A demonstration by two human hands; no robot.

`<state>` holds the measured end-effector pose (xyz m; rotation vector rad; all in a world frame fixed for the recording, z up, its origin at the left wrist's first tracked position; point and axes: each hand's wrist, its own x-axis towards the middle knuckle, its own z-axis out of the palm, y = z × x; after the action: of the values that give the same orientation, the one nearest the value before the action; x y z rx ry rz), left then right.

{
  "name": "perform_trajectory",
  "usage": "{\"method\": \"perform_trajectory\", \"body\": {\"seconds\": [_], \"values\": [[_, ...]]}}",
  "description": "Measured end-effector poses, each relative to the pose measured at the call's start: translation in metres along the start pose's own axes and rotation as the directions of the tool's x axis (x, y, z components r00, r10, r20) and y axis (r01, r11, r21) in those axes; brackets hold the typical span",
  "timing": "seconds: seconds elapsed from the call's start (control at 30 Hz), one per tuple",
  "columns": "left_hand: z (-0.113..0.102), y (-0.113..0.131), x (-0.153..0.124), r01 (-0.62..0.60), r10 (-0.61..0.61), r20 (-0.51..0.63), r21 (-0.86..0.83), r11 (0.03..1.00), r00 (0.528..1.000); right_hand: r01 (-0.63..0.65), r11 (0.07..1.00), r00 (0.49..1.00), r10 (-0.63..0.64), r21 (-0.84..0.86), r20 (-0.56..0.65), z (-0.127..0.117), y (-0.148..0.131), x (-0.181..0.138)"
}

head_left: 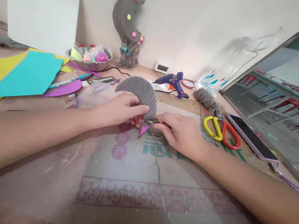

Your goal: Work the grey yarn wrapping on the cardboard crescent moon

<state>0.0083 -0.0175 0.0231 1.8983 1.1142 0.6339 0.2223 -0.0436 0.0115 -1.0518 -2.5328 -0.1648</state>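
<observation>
A crescent moon shape (pixel 141 90) wound with grey yarn is held up over the middle of the table. My left hand (pixel 124 109) is closed on its inner curve, thumb on the front face and fingers behind. The crescent's lower tip shows bare purple (pixel 143 130), without yarn. My right hand (pixel 179 130) pinches a thin dark metal tool (pixel 152 121), perhaps tweezers, whose end lies against the crescent just above that purple tip. A loose loop of yarn (pixel 158 137) hangs below my right fingers.
Behind the crescent lies a blue glue gun (pixel 172 81). To the right are a grey yarn bundle (pixel 206 99), scissors (pixel 223 131) and a phone (pixel 251 136). Coloured sheets (pixel 23 75) and a metal bowl (pixel 87 65) stand left. A decorated grey moon (pixel 127 16) hangs behind.
</observation>
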Motion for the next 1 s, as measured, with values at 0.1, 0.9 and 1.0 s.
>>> {"method": "perform_trajectory", "body": {"seconds": [0.1,0.9,1.0], "values": [[0.001,-0.001,0.0,0.004,-0.004,0.006,-0.045,0.999,1.0,-0.136,0.976,0.988,0.147,0.17,-0.052,-0.001,0.0,0.001],[0.005,-0.004,-0.007,-0.021,0.05,0.198,-0.145,0.989,0.979,-0.362,0.608,0.905,0.411,0.706,0.11,-0.003,-0.004,0.013],[0.004,-0.004,-0.006,-0.085,0.098,0.174,-0.081,0.993,0.98,-0.361,0.577,0.901,0.418,0.733,0.115,-0.003,-0.003,0.013]]}}
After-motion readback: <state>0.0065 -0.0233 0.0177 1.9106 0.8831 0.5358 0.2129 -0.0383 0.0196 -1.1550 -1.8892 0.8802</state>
